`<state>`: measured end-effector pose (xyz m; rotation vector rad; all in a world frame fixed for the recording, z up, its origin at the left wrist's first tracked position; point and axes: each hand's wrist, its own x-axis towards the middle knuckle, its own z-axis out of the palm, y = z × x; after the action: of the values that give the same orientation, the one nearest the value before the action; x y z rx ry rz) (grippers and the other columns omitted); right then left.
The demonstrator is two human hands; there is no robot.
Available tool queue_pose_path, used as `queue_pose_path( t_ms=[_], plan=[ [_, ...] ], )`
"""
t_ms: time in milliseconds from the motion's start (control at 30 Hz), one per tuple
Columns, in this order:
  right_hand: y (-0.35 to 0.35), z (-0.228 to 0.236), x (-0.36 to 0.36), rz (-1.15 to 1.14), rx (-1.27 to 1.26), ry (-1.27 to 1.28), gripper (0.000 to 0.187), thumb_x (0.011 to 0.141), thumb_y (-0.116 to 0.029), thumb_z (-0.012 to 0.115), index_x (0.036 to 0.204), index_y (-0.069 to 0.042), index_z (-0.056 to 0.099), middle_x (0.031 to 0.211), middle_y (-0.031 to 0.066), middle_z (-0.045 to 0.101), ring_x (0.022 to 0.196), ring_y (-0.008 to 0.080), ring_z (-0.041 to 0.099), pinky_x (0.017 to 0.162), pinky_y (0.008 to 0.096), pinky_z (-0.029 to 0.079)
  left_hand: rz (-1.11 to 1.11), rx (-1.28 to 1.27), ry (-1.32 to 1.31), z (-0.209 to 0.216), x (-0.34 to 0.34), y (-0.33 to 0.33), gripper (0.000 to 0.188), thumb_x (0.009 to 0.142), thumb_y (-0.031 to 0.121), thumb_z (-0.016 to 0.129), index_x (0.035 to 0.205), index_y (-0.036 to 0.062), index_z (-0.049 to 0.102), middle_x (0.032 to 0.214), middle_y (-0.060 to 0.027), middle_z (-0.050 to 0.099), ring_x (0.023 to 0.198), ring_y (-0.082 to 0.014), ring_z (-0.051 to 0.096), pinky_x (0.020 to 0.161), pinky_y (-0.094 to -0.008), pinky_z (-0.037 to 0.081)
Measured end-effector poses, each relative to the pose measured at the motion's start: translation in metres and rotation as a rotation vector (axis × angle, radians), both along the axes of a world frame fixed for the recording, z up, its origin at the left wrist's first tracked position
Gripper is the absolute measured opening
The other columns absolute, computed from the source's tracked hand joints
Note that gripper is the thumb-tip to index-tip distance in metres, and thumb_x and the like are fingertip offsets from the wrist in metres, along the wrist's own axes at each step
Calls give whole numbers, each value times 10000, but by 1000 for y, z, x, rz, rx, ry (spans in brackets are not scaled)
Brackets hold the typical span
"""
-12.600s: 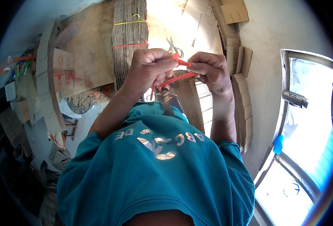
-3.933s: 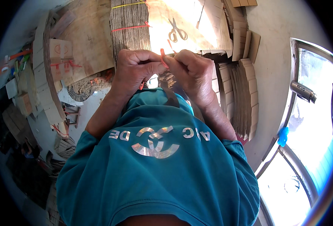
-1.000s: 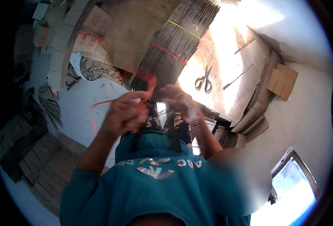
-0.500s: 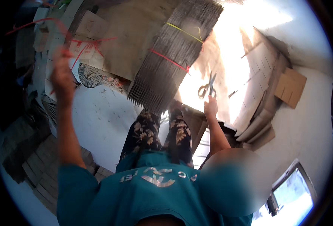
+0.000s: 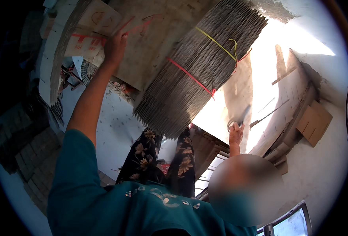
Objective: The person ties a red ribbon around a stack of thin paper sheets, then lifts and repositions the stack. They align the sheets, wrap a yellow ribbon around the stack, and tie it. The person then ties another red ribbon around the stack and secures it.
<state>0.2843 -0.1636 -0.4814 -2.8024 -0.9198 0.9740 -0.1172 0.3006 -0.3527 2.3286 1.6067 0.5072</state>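
My left hand (image 5: 115, 50) is closed on a red plastic tie (image 5: 139, 26), whose blurred loose end trails to the right over the brown table. To its right lies a thick bundle of slotted grey cardboard strips (image 5: 189, 78), stacked on edge. A yellow tie (image 5: 215, 41) and a red tie (image 5: 189, 76) go round the bundle, each knotted at its right side. My right hand (image 5: 236, 134) is at the handles of a pair of scissors (image 5: 242, 116), with the blades pointing away; motion blurs them. The scissors are over the sunlit tabletop, right of the bundle.
Flat slotted cardboard sheets (image 5: 278, 106) are stacked on the right against the white wall, with a brown piece (image 5: 315, 122) beside them. More cardboard (image 5: 99, 19) stands at the far left. Scraps litter the pale floor (image 5: 107, 114). Stacked blocks (image 5: 36, 165) lie at lower left.
My left hand has moved right and away from me with the red tie, towards the table. My right hand and the scissors have shifted right and nearer. The view has turned somewhat.
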Motion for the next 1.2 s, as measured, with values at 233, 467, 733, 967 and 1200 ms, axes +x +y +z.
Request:
queue_pose_path(
  t_ms=[233,467,733,967,1200],
  plan=[
    [58,19,2,-51,212,-80,399,865,-286,561,1199,-69,558,1280,222,463,1117,380,491,874,444,445,260,-419,-415,-96,42,13,210,756,226,647,797,20,643,666,-90,636,651,-142,616,636,-316,477],
    [204,-36,-12,-1059,635,807,496,920,-415,484,1155,21,513,1108,156,561,1009,272,548,770,434,503,159,-597,-524,-163,102,-22,221,791,204,634,897,21,697,731,-75,663,686,-129,606,653,-284,464],
    [245,12,-87,-1065,870,1074,420,916,-309,456,1196,-3,519,1046,138,621,874,274,623,697,374,535,197,-651,-688,-143,100,-49,273,794,260,634,852,-1,686,717,-162,654,676,-177,638,653,-332,462],
    [225,11,-146,-1145,869,999,451,925,-340,427,1220,-8,504,1136,118,588,981,263,591,826,365,506,138,-740,-683,-106,48,-61,257,814,232,592,806,-16,661,613,-142,583,588,-144,566,599,-324,431],
    [253,40,-170,-1188,1037,1299,524,933,-447,435,1277,-51,453,1239,104,514,1102,275,512,911,421,447,186,-500,-335,-77,49,-46,268,869,212,533,731,-14,575,672,-174,579,573,-298,563,583,-410,432]
  ],
)
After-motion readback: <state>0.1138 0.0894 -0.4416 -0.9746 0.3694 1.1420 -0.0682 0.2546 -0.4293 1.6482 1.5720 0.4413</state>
